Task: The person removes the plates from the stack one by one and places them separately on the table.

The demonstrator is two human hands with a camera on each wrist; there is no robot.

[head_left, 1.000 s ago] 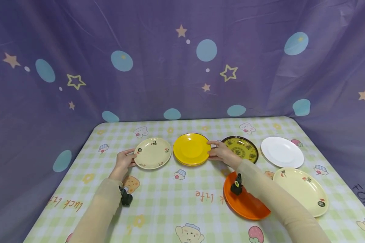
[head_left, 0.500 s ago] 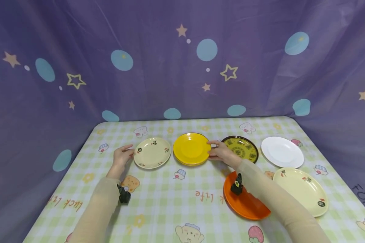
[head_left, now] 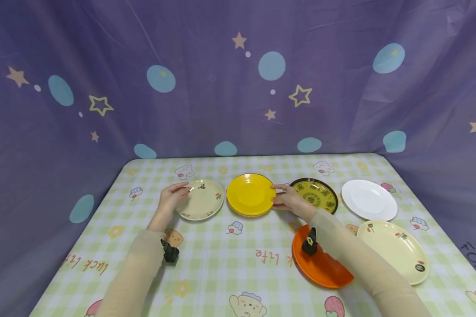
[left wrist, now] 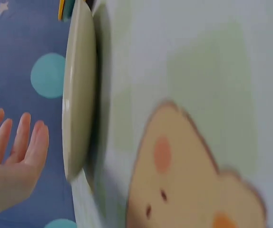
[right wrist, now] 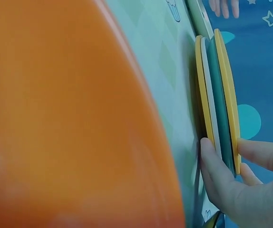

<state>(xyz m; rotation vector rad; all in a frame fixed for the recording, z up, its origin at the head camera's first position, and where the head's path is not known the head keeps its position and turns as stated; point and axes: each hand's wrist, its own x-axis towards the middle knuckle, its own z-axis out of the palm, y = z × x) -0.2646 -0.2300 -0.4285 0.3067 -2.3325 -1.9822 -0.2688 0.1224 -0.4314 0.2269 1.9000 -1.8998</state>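
Right hand: the fingers pinch the right edge of the yellow plate stack, thumb on top and fingertips beneath, a grip suited to lifting the stack off the surface. The stack sits at the far centre; the wrist view shows yellow plates sandwiching a teal one. Left hand: fingers straight and relaxed, holding nothing, hovering over the left rim of the cream plate, which lies flat just left of the stack.
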